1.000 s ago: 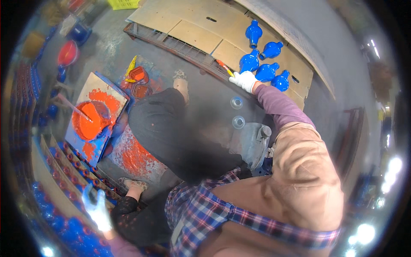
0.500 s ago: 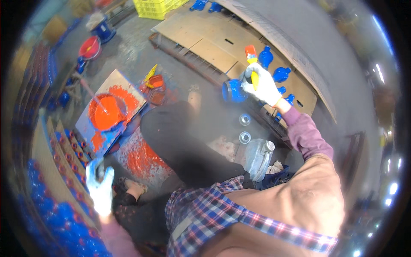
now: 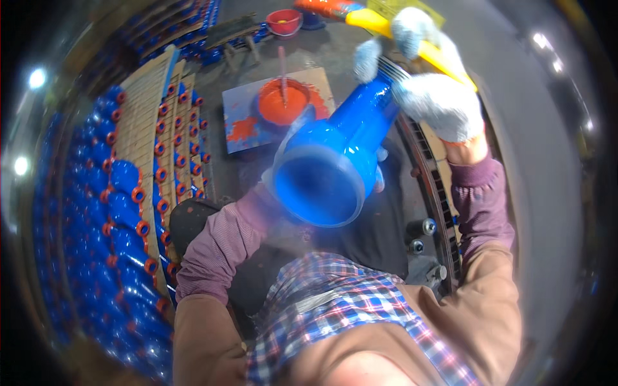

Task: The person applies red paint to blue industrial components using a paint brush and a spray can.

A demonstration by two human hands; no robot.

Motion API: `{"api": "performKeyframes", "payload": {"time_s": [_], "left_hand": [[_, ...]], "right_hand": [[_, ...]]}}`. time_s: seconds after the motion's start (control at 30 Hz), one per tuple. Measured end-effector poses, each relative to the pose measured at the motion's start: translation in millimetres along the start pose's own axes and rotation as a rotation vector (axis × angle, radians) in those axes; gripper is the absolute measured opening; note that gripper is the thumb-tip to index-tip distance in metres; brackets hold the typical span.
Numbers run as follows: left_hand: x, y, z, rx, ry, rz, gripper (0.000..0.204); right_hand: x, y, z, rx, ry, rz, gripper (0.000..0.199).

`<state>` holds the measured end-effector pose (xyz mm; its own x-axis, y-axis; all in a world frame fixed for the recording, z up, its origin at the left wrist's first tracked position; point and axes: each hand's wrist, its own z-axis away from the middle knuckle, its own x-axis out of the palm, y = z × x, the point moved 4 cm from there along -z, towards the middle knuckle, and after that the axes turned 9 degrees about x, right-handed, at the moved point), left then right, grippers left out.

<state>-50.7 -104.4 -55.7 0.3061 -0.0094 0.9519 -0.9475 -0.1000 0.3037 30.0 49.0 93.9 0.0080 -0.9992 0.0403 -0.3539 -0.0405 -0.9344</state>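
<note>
A blue flared part (image 3: 335, 161), wide mouth toward me, is held up in front of my chest. My right hand (image 3: 438, 103), in a white glove, grips its narrow threaded end and also clamps a yellow-handled brush (image 3: 444, 58) with an orange-stained tip. My left hand (image 3: 291, 138), gloved and mostly hidden behind the wide rim, holds the part from the left side. An orange paint bowl (image 3: 283, 103) with a stick in it sits just beyond the part on a paint-smeared board (image 3: 248, 125).
Rows of blue parts with orange ends (image 3: 129, 199) fill the left side beside a long cardboard strip (image 3: 138, 128). A red bucket (image 3: 283, 22) stands at the far top. Small metal fittings (image 3: 421, 228) lie on the dark floor at my right.
My right hand brought a blue part and the brush from the far cardboard up to my chest. My left hand rose from the rows at the left onto the part's rim.
</note>
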Motion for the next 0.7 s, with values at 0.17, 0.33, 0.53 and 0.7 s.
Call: {"api": "performKeyframes", "payload": {"time_s": [0.17,0.33,0.53,0.7], "left_hand": [[-12.7,10.7,49.7,0.262,0.129,-0.496,0.101],[-27.8,40.6,78.6,0.377,0.297,-0.048,0.099],[-61.3,57.8,101.7,0.437,0.549,0.211,0.105],[-87.8,56.3,127.8,0.485,0.639,0.267,0.107]], "right_hand": [[1.3,87.6,-27.5,0.227,0.218,-0.043,0.018],[-8.8,162.3,-6.9,0.354,0.469,-0.341,0.049],[-23.9,221.4,33.5,0.470,0.611,-0.790,0.063],[-33.1,240.6,41.1,0.517,0.797,-0.509,0.056]]}}
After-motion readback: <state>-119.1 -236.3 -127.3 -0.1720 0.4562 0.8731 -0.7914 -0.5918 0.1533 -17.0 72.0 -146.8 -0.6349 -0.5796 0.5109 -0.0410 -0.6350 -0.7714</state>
